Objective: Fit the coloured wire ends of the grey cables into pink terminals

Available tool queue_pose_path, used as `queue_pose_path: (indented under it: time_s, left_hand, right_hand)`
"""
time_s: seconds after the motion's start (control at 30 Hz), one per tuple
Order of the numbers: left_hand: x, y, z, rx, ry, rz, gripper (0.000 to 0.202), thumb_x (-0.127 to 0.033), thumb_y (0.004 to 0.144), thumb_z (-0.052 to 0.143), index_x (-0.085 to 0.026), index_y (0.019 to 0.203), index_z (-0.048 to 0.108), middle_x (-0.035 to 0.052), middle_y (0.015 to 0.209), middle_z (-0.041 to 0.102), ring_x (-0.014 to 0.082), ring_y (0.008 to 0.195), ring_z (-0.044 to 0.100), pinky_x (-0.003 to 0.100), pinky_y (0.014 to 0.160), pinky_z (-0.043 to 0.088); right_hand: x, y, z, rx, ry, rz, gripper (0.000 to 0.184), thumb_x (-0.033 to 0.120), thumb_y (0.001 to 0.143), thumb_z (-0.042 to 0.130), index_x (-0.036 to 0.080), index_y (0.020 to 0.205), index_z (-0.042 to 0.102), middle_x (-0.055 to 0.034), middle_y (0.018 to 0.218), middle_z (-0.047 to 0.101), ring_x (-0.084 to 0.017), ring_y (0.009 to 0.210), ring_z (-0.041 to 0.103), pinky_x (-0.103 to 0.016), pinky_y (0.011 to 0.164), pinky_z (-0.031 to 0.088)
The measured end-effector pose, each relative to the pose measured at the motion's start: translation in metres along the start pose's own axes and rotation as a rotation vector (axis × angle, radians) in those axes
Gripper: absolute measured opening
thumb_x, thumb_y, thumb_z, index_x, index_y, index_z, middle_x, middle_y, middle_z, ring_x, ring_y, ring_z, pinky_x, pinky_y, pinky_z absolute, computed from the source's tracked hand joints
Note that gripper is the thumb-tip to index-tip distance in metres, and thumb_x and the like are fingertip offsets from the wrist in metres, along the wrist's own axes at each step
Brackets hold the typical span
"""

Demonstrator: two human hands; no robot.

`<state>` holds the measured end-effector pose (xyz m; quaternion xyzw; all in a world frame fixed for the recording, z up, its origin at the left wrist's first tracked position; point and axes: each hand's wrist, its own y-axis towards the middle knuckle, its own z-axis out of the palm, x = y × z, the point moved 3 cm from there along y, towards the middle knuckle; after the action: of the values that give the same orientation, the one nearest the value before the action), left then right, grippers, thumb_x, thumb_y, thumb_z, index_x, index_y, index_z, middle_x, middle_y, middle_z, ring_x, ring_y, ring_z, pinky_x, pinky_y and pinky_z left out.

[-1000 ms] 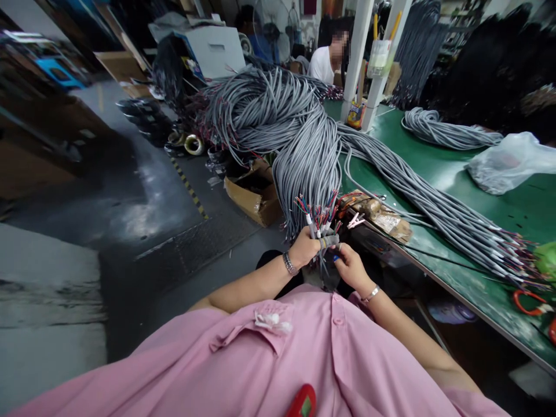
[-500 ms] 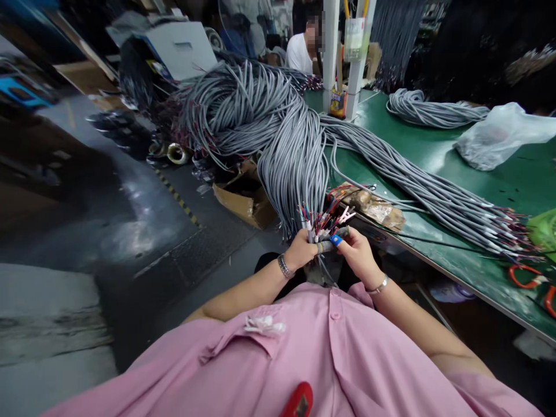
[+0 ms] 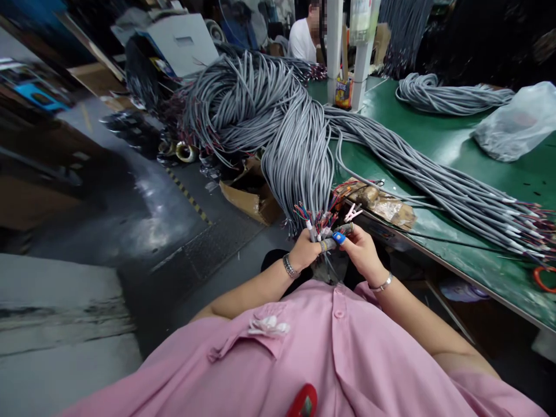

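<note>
My left hand (image 3: 305, 250) is closed around the stripped end of a grey cable (image 3: 311, 231), whose coloured wires fan out above the fingers. Close beside it, my right hand (image 3: 361, 250) has curled fingers and a blue cover (image 3: 339, 237) on the thumb; what it pinches is too small to make out. Grey wrapping shows on fingers of both hands. Just beyond them hangs a thick bundle of grey cables (image 3: 299, 150), with bare red and blue wire ends (image 3: 325, 220) near my fingers. A pink clip (image 3: 353, 213) is behind my right hand.
A green table (image 3: 438, 142) runs along the right, bearing a long cable bundle (image 3: 434, 179), a coiled bundle (image 3: 443, 98) and a plastic bag (image 3: 512, 124). A cardboard box (image 3: 247, 200) stands on the floor. A person in white (image 3: 303, 40) is at the back.
The view has shifted slightly, so the scene sits a little farther right. Both hands keep nearly the same pose close together at the cable end.
</note>
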<state>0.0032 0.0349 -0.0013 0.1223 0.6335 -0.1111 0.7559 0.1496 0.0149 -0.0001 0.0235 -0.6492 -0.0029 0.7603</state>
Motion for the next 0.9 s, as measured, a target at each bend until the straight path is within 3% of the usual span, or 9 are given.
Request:
queue_pose_path:
  time_s: [0.27, 0.5, 0.9]
  left_hand:
    - [0.003, 0.000, -0.002, 0.012, 0.055, -0.040, 0.021, -0.029, 0.065, 0.081, -0.012, 0.069, 0.069, 0.0004, 0.063, 0.063, 0.0105, 0.058, 0.054, 0.024, 0.059, 0.045]
    - [0.010, 0.005, -0.006, -0.112, -0.106, -0.031, 0.019, -0.030, 0.069, 0.078, -0.012, 0.069, 0.072, 0.0027, 0.059, 0.064, 0.0118, 0.057, 0.056, 0.024, 0.058, 0.045]
    - [0.012, 0.006, -0.008, -0.202, -0.122, -0.058, 0.021, -0.032, 0.067, 0.079, -0.012, 0.067, 0.072, 0.0034, 0.058, 0.065, 0.0118, 0.053, 0.057, 0.024, 0.054, 0.045]
  right_hand:
    - [0.005, 0.008, -0.002, 0.056, -0.010, -0.006, 0.021, 0.038, 0.072, 0.076, 0.019, 0.079, 0.069, -0.0003, 0.073, 0.065, -0.014, 0.066, 0.056, -0.028, 0.065, 0.049]
    - [-0.003, 0.006, -0.002, -0.057, 0.047, 0.031, 0.020, 0.037, 0.071, 0.077, 0.020, 0.075, 0.067, 0.0022, 0.065, 0.063, -0.011, 0.057, 0.050, -0.024, 0.054, 0.041]
    - [-0.003, 0.005, 0.000, -0.101, 0.064, 0.032, 0.023, 0.038, 0.069, 0.078, 0.020, 0.072, 0.065, 0.0015, 0.066, 0.064, -0.012, 0.058, 0.051, -0.026, 0.057, 0.043]
